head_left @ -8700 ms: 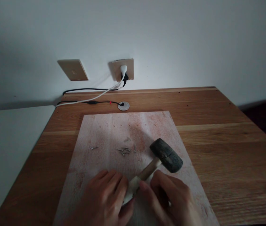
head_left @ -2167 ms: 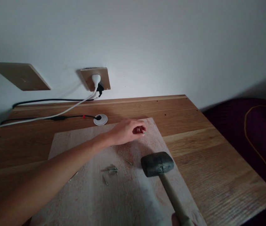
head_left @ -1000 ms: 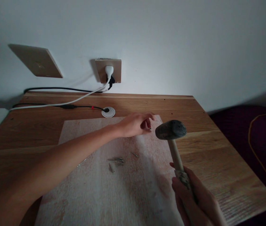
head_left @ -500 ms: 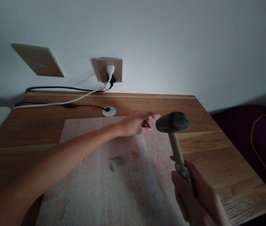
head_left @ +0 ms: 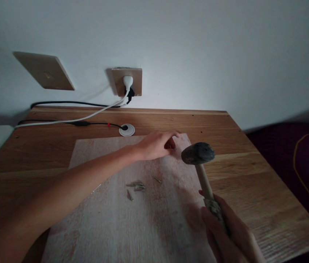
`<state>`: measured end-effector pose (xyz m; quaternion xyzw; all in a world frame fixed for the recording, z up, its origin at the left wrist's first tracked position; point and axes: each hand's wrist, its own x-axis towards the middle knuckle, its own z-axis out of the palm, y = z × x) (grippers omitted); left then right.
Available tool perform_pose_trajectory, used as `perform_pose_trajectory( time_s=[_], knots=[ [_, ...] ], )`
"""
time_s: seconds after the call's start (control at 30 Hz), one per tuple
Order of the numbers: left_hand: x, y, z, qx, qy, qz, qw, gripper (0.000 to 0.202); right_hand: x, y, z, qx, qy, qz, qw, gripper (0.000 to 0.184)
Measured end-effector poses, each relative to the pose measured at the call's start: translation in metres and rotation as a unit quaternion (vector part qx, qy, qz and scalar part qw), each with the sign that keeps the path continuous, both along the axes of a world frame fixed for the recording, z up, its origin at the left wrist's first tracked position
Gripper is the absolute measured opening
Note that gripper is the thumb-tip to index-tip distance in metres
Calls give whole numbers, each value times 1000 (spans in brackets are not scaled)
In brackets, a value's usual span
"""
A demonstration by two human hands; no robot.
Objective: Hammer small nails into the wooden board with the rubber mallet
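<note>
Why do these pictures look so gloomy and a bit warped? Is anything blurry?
In the head view, the light is dim, darkest toward the corners; in the head view, the socket plate casts a soft shadow leftward; also there, the left wall plate looks stretched aslant; in that view, whatever the left hand pinches is too small and dark to identify.

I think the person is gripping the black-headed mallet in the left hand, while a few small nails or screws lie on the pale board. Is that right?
Not quite: the head view shows the black-headed mallet in the right hand. A few small nails or screws do lie on the pale board.
</note>
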<state>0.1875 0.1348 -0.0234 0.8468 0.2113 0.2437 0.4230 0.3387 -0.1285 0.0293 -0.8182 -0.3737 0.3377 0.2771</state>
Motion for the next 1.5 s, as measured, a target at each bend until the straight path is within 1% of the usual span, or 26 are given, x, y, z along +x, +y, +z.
perform_pose_trajectory(
  time_s=[0.07,0.1,0.17,0.2,0.23,0.3,0.37,0.43,0.5,0.57,0.63,0.7,0.77,0.8,0.87,0.9,0.93,0.97,1.03,1.1,1.2,1.27,1.4,1.5],
  knots=[
    [-4,-2,8,0,8,-4,1000,51,3,-1,-4,3,9,-2,1000,67],
    [-7,-3,14,7,14,-5,1000,50,3,-1,-5,9,14,-4,1000,66],
    [-15,-6,32,47,31,-5,998,40,3,0,-6,16,21,-4,1000,64],
    [-20,-10,43,82,47,-15,995,31,2,0,-5,17,22,-4,1000,63],
    [-26,-15,54,126,70,-39,989,23,1,1,-5,20,23,-5,1000,62],
    [-37,-30,74,200,146,-128,960,17,-2,1,-4,27,30,-13,999,61],
    [-45,-51,87,264,203,-154,930,17,-4,0,-4,30,39,-22,999,59],
    [-50,-71,91,313,225,-159,909,20,-4,0,-4,29,38,-26,999,58],
    [-49,-87,88,341,235,-161,896,19,-3,1,-4,30,25,-25,999,54],
    [-47,-95,81,352,247,-154,889,21,-2,2,-4,45,15,-15,999,48],
    [-43,-96,75,352,261,-145,887,22,-2,3,-4,53,16,-5,998,45],
    [-39,-92,71,345,260,-144,890,21,-4,3,-3,46,25,-5,999,47],
    [-37,-83,70,334,241,-150,899,20,-6,2,-3,27,39,-13,999,53],
    [-36,-76,69,320,224,-155,907,20,-6,1,-4,22,44,-16,999,56],
    [-35,-56,68,265,177,-165,933,20,-5,-1,-5,17,51,-20,998,61],
    [-34,-45,66,221,142,-165,951,19,-4,-2,-6,16,50,-22,998,62],
    [-34,-34,63,174,109,-158,966,19,-2,-3,-7,19,48,-25,998,63],
    [-34,-23,59,137,78,-134,978,19,-1,-3,-8,29,45,-28,998,62],
    [-34,-5,49,86,39,-96,991,15,0,-3,-9,63,41,-31,997,58],
    [-36,6,39,67,23,-72,995,12,-1,-2,-7,76,38,-32,996,55],
    [-38,10,31,68,36,-69,995,12,-3,-1,-4,24,47,-33,998,57],
    [-39,10,29,70,52,-68,994,13,-4,0,-2,4,50,-29,998,59],
    [-40,10,30,66,48,-62,995,12,-5,2,1,-2,73,-29,997,59],
    [-40,11,30,70,46,-63,994,12,-5,2,0,-3,87,-29,996,61]
  ],
)
